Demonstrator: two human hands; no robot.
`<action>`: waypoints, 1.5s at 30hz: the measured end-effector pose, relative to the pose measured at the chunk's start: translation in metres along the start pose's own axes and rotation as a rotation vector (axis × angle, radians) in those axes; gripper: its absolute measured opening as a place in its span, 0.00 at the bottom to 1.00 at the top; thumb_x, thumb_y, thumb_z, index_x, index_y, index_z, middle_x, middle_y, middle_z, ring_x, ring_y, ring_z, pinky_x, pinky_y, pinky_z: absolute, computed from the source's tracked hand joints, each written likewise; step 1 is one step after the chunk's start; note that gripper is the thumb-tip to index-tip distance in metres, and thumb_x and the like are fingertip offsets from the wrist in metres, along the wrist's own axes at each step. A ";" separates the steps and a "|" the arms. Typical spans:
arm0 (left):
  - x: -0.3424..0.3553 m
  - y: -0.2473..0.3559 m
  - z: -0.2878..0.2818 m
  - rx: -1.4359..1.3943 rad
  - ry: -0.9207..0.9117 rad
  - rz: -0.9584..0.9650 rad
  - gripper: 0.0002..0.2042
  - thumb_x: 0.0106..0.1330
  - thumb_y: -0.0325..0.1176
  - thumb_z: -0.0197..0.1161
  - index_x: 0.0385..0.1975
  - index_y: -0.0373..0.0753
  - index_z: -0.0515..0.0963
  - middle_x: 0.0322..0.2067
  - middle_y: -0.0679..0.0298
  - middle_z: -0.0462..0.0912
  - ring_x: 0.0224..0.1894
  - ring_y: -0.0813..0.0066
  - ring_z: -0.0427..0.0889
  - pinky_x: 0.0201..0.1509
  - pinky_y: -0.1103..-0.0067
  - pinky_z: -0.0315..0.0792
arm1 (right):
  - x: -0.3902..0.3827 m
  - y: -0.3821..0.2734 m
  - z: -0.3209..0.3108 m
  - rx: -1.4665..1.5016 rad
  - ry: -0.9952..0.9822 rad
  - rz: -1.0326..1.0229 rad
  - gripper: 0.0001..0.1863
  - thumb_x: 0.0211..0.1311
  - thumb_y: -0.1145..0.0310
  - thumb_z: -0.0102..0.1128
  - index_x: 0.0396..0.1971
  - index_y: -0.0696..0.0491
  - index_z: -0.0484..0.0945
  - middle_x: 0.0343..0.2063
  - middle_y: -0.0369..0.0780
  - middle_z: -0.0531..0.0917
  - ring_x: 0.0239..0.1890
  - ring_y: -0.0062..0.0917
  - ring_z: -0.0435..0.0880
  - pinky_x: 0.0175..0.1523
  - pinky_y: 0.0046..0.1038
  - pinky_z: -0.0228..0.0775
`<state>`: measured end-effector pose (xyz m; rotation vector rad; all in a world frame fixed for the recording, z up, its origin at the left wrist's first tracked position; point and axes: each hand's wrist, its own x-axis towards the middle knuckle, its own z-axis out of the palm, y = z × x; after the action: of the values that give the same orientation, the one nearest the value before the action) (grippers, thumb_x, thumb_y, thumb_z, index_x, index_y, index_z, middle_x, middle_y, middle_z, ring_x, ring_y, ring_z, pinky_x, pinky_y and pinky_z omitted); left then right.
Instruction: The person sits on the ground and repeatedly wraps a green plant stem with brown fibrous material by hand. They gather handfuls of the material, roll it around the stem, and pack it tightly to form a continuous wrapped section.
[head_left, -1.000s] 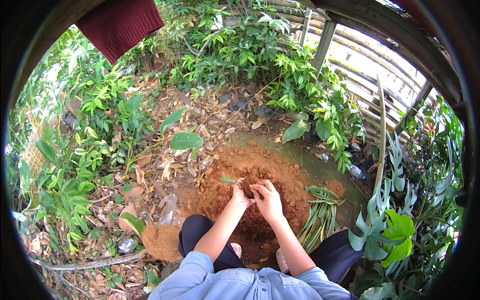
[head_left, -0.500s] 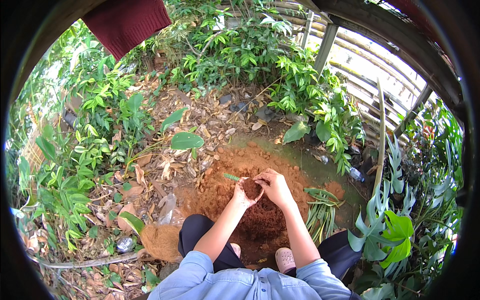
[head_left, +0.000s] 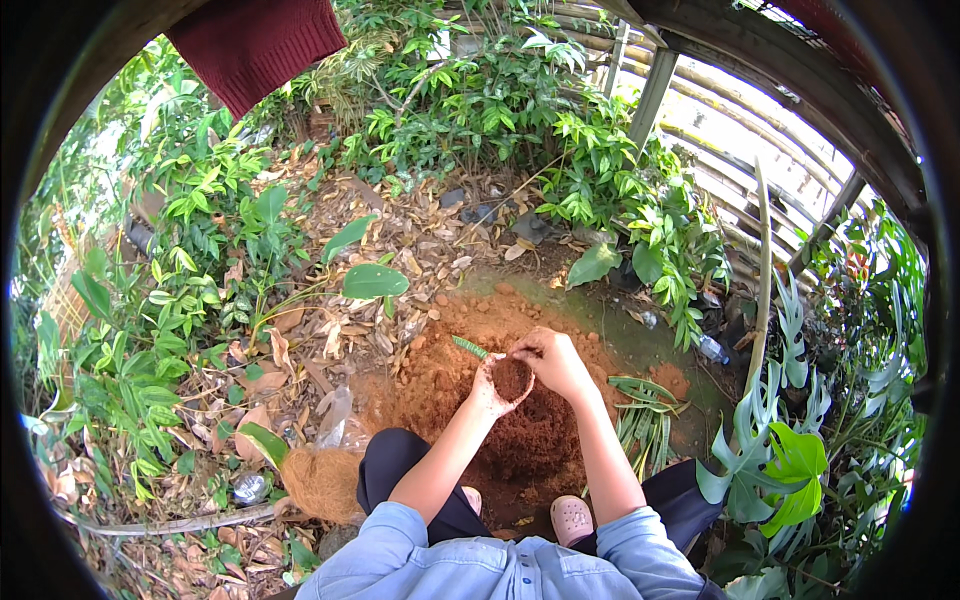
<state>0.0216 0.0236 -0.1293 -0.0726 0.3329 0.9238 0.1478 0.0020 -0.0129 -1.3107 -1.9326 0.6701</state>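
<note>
I crouch over a mound of reddish-brown soil. My left hand and my right hand are cupped together and hold a clump of dark soil just above the mound. A small green leaf piece lies on the soil beside my left hand. A bundle of cut green leaves lies on the ground to the right of my right forearm.
Dry leaves cover the ground beyond the mound, ringed by green plants. A round coconut husk sits by my left knee. A large split-leaf plant stands at the right. A bamboo fence runs behind.
Both hands rose from the soil and came together, lifting a clump of soil cupped between them.
</note>
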 end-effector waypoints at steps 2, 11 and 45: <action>-0.001 0.002 0.000 0.005 -0.046 -0.018 0.15 0.64 0.43 0.45 0.38 0.39 0.72 0.37 0.59 0.79 0.39 0.63 0.79 0.41 0.67 0.77 | 0.002 -0.001 -0.001 0.020 0.127 -0.036 0.07 0.49 0.79 0.59 0.30 0.60 0.80 0.30 0.45 0.79 0.33 0.37 0.79 0.40 0.31 0.70; 0.003 -0.007 -0.001 0.036 -0.191 0.214 0.14 0.68 0.41 0.43 0.42 0.40 0.71 0.43 0.60 0.75 0.46 0.69 0.75 0.50 0.71 0.73 | -0.016 -0.005 0.047 -0.206 0.193 -0.267 0.11 0.58 0.69 0.50 0.37 0.56 0.78 0.42 0.43 0.79 0.50 0.36 0.74 0.60 0.36 0.60; 0.006 -0.007 0.005 0.242 -0.089 0.165 0.20 0.60 0.52 0.52 0.34 0.39 0.74 0.30 0.61 0.80 0.34 0.66 0.80 0.42 0.71 0.75 | -0.039 0.024 0.062 0.052 0.327 -0.371 0.20 0.63 0.56 0.46 0.40 0.57 0.75 0.45 0.46 0.76 0.58 0.41 0.67 0.64 0.41 0.52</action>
<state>0.0318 0.0249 -0.1275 0.2208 0.3700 1.0395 0.1226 -0.0282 -0.0793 -0.9257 -1.8048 0.2969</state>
